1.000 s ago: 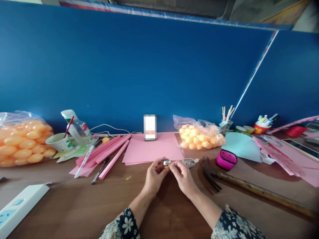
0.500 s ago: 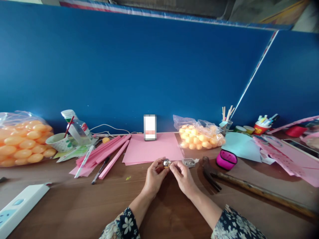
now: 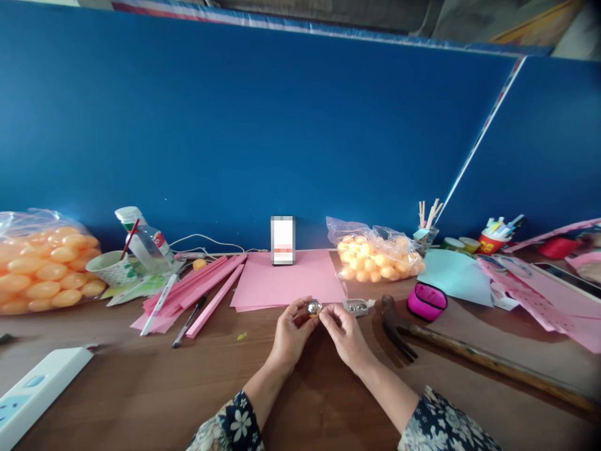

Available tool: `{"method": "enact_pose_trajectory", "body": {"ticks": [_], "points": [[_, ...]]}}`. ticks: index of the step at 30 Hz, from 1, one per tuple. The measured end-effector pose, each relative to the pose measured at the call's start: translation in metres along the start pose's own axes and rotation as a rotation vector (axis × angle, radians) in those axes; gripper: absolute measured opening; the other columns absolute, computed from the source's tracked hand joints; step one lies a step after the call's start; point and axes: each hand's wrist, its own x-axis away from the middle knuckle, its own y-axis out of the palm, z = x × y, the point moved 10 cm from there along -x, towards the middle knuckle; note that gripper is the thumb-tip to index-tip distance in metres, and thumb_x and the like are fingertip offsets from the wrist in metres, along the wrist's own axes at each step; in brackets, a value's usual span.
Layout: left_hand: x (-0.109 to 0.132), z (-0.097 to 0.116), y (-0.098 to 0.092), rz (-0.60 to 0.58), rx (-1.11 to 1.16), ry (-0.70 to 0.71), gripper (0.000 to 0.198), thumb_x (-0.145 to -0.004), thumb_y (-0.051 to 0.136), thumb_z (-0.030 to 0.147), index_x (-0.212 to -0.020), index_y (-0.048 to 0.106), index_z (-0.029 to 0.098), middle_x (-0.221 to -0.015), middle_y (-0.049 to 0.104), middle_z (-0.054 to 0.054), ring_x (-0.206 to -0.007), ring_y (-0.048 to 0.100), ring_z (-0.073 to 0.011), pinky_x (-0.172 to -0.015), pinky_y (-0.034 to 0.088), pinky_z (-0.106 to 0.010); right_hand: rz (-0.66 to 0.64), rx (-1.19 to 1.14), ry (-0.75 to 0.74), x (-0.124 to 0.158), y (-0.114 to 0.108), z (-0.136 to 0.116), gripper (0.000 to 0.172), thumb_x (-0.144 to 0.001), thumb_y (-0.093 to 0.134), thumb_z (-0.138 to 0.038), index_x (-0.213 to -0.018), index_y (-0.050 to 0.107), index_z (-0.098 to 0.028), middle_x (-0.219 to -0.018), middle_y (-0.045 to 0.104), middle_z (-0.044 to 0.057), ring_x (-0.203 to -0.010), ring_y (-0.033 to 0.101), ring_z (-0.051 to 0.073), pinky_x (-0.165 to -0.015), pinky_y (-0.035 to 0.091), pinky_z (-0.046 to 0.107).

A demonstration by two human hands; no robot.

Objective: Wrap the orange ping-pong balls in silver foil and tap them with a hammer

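Note:
A small round ball [image 3: 313, 307] with a shiny silver, studded-looking surface and a hint of orange at its lower edge is between my hands, above the table. My left hand [image 3: 292, 332] is closed around the ball's left side, thumb below and fingers above. My right hand [image 3: 345, 335] is pinched, its fingertips against the ball's right edge. Whatever is in that pinch is too small to make out. Just behind my right hand lies a small clear box [image 3: 357, 307] of silver bits, perhaps tacks.
Pink paper sheets [image 3: 286, 285] lie ahead with a phone [image 3: 282, 241] upright on them. To the right are a bag of orange balls [image 3: 380, 260], a magenta pouch [image 3: 426, 302] and a hammer [image 3: 469, 351]. Pink strips [image 3: 195, 285], a pen [image 3: 190, 322] and a power strip [image 3: 42, 388] lie left.

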Motion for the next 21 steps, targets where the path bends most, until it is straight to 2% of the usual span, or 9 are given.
{"method": "enact_pose_trajectory", "body": {"ticks": [21], "points": [[0.0012,0.002,0.0004,-0.004,-0.001,0.011,0.045,-0.065,0.068,0.022,-0.108,0.055,0.016,-0.103,0.066,-0.009,-0.09,0.063,-0.0192,-0.084,0.048,-0.032,0.008,-0.002,0.0,0.0002,-0.0008,-0.0016,0.021,-0.084,0.048,-0.035,-0.074,0.056,-0.018,-0.076,0.061,0.003,-0.073,0.055,0.017,-0.066,0.043,0.026]]}}
